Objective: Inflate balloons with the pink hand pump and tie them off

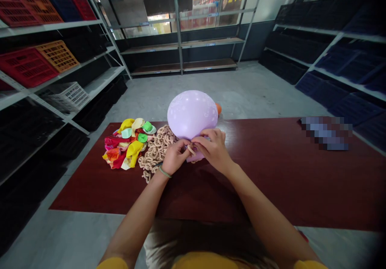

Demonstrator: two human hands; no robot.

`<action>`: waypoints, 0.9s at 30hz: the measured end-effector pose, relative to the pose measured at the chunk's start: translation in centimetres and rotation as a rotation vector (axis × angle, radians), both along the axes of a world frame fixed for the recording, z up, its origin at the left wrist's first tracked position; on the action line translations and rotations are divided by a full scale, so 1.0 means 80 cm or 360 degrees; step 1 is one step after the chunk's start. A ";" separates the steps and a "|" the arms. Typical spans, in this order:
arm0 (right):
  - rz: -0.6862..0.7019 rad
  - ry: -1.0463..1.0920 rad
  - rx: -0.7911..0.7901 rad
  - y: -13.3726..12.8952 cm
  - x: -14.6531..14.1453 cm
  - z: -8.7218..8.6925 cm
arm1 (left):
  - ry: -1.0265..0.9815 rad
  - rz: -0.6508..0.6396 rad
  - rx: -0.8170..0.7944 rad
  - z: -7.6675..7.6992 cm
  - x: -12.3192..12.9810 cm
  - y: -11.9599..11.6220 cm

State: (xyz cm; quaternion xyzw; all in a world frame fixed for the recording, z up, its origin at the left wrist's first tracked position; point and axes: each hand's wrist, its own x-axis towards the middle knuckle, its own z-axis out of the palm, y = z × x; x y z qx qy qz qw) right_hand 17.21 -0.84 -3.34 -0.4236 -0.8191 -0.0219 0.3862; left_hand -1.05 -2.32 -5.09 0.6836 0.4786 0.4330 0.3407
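Observation:
An inflated light purple balloon (192,114) with a pale print stands over the table in front of me. My left hand (175,156) and my right hand (214,148) are closed, fingertips pinching at its neck from either side. Between the fingertips shows a short tan curl of cord (191,150), like those in the pile. The balloon's purple tail (197,155) hangs out below my fingers. Exactly which fingers grip the cord is partly hidden. Beside my left hand lies a heap of tan curly cord pieces (157,150).
Several limp, uninflated balloons (132,150) in yellow, red, green and white lie at the left of the dark red table (271,180). Something orange (218,109) peeks out behind the purple balloon. A blurred object (327,133) lies far right. Shelves with crates (30,66) surround the room.

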 end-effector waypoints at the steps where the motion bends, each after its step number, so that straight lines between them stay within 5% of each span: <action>1: 0.0003 -0.0037 0.0038 0.001 0.001 -0.002 | 0.0052 -0.0003 0.0040 0.001 0.000 -0.001; 10: 0.0058 -0.0171 0.0191 0.005 0.006 -0.007 | 0.0376 -0.0027 0.0211 0.006 -0.005 -0.002; 17: 0.0048 -0.0037 0.0292 -0.001 -0.009 -0.014 | 0.0448 0.0160 0.0268 0.001 -0.003 -0.006; 27: 0.0018 0.0090 0.0124 -0.010 -0.021 -0.007 | 0.0562 0.0396 0.0830 -0.024 -0.005 -0.005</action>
